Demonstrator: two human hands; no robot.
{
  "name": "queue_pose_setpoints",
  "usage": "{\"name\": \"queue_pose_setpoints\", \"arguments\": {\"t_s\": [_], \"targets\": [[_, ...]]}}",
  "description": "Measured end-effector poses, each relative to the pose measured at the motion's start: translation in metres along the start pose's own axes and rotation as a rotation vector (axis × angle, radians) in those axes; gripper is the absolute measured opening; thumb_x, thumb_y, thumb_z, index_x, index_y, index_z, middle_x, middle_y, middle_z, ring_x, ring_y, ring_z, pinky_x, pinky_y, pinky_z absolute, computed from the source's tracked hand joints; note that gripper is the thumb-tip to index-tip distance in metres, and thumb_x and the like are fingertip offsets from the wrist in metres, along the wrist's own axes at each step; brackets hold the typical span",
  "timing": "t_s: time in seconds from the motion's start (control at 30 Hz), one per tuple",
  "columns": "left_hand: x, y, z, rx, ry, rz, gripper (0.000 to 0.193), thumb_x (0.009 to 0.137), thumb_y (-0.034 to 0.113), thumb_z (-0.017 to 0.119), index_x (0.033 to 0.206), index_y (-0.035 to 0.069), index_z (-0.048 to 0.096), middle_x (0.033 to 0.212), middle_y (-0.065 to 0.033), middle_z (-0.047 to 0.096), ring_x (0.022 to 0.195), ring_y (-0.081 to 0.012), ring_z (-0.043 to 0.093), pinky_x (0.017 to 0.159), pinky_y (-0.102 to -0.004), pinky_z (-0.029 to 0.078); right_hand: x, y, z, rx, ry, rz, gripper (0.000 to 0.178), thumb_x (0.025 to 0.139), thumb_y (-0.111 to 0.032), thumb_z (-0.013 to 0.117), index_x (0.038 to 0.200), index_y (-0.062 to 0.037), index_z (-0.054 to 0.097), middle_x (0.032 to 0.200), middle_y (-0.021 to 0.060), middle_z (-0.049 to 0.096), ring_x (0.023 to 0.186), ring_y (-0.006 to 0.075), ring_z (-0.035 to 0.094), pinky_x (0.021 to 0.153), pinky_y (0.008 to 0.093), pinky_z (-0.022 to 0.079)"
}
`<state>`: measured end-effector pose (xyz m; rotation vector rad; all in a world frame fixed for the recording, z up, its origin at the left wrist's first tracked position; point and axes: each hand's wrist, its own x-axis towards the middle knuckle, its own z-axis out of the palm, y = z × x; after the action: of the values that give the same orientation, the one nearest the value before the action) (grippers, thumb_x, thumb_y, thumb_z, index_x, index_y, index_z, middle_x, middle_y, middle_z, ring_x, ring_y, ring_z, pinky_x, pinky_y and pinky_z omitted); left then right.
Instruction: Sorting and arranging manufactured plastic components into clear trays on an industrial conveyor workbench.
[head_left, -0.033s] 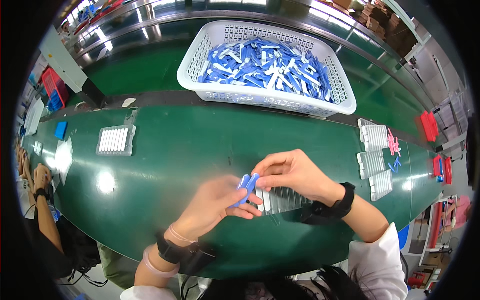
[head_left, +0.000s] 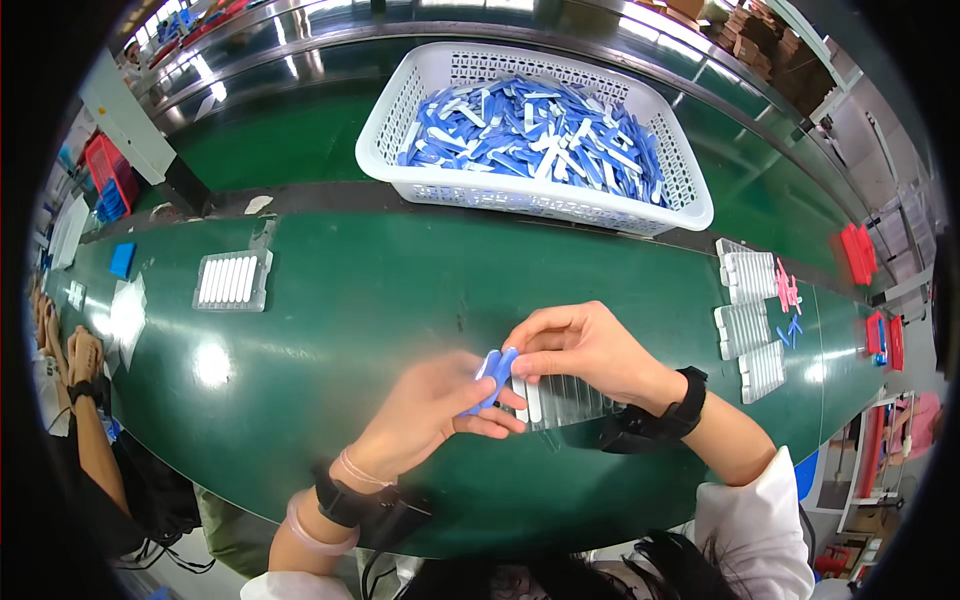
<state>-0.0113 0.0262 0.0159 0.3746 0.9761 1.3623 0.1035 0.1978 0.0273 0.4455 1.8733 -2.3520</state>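
Observation:
My left hand (head_left: 425, 405) is closed around a few blue-and-white plastic strips (head_left: 490, 382), held tilted above the table. The thumb and forefinger of my right hand (head_left: 580, 345) pinch the upper end of one of these strips. Beneath both hands lies a clear ribbed tray (head_left: 575, 400), with white strips (head_left: 533, 400) in its left slots. My right hand and wrist cover part of this tray. Beyond the hands stands a white perforated basket (head_left: 540, 195), heaped with loose blue-and-white strips (head_left: 540, 130).
A clear tray of white strips (head_left: 228, 280) lies on the green table at left, near a blue block (head_left: 122, 260). Several ribbed trays (head_left: 742, 330) sit at right beside pink pieces (head_left: 788, 287) and blue pieces (head_left: 790, 330). Another person's hands (head_left: 82, 355) rest at the far left edge.

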Motion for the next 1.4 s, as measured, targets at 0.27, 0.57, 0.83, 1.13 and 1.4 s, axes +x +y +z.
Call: {"name": "queue_pose_setpoints", "arguments": {"t_s": [0.27,0.57,0.83,1.13,1.4], "targets": [[0.003,-0.009,-0.005,-0.004,0.042,0.078,0.028,0.089,0.015,0.046,0.111,-0.001,0.043,0.1,-0.0188,0.055,0.086,-0.0259,0.06,0.075,-0.0327,0.05,-0.003,-0.017,-0.018,-0.199,0.124,0.071,0.016,0.075,-0.007,0.065,0.08,0.0028,0.053,0.079,0.0097,0.06,0.069,0.0117,0.06,0.061,0.0215,0.048],[0.003,-0.007,0.001,0.09,0.017,0.134,0.021,0.089,0.01,0.045,0.107,-0.001,0.046,0.101,-0.0168,0.056,0.088,-0.0251,0.06,0.077,-0.032,0.05,-0.022,0.011,-0.007,-1.216,0.248,-0.37,0.036,0.067,-0.022,0.071,0.091,-0.0022,0.053,0.082,0.0086,0.052,0.079,0.0268,0.046,0.073,0.0357,0.039],[0.002,-0.003,0.004,0.082,-0.047,0.05,0.026,0.089,0.013,0.046,0.109,-0.004,0.043,0.099,-0.0185,0.056,0.086,-0.0266,0.061,0.077,-0.0341,0.051,-0.014,0.004,0.002,-0.063,0.03,-0.139,0.02,0.076,-0.008,0.065,0.091,0.0033,0.057,0.086,0.0077,0.061,0.079,0.0111,0.058,0.072,0.0229,0.047],[0.004,-0.009,0.003,0.007,-0.051,0.076,0.028,0.092,0.015,0.039,0.113,-0.002,0.043,0.105,-0.0196,0.054,0.092,-0.027,0.058,0.081,-0.035,0.047,-0.013,-0.005,-0.024,-0.918,0.177,-0.039,0.025,0.066,-0.012,0.071,0.083,0.0022,0.058,0.069,0.0086,0.059,0.064,0.017,0.057,0.06,0.0263,0.046],[0.003,-0.006,0.002,0.212,-0.218,-0.048,0.03,0.093,0.017,0.036,0.11,-0.006,0.045,0.097,-0.0197,0.057,0.09,-0.0262,0.059,0.081,-0.0326,0.048,-0.024,0.003,0.0,-0.359,0.024,-0.145,0.031,0.074,-0.016,0.067,0.097,0.0017,0.058,0.085,0.0093,0.059,0.079,0.0155,0.057,0.069,0.0261,0.047]]}}
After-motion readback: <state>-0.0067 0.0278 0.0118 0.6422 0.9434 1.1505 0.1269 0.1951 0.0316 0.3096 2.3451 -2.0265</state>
